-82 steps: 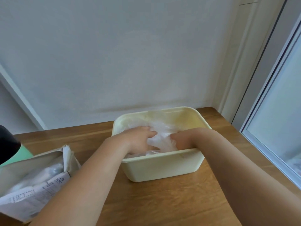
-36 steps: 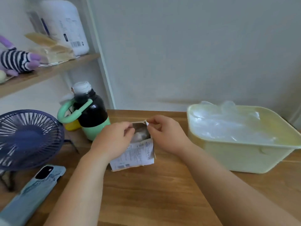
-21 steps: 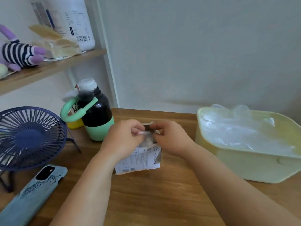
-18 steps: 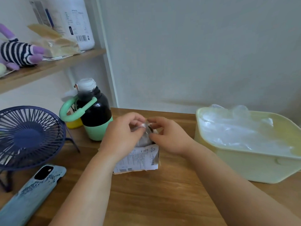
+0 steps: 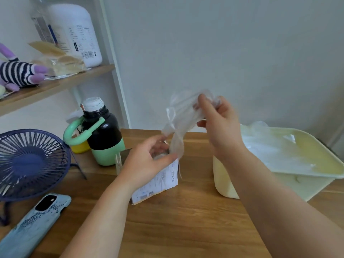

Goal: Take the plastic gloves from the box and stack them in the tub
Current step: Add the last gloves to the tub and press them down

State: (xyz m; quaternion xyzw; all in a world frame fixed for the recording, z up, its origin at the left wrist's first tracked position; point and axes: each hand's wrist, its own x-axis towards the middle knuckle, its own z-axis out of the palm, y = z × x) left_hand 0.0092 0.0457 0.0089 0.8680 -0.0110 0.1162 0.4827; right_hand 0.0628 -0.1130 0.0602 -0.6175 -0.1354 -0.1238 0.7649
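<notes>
A small printed cardboard box [image 5: 158,181] stands on the wooden table, its top torn open. My left hand [image 5: 147,161] grips the box at its top edge. My right hand [image 5: 219,123] is raised above and to the right of the box and pinches a clear plastic glove [image 5: 180,118]. The glove hangs down from my fingers, its lower end still at the box opening. To the right sits the pale yellow tub [image 5: 301,183], holding a pile of clear gloves [image 5: 270,148].
A black and mint bottle [image 5: 101,133] stands left of the box, with a yellow object behind it. A dark blue desk fan [image 5: 31,162] and a phone [image 5: 35,224] lie at the left. A shelf [image 5: 55,84] above carries a jug, bags and a striped toy.
Both hands left the tub and went to the box. My right hand has since risen up and right, drawing a glove out of the box while my left hand stays on it.
</notes>
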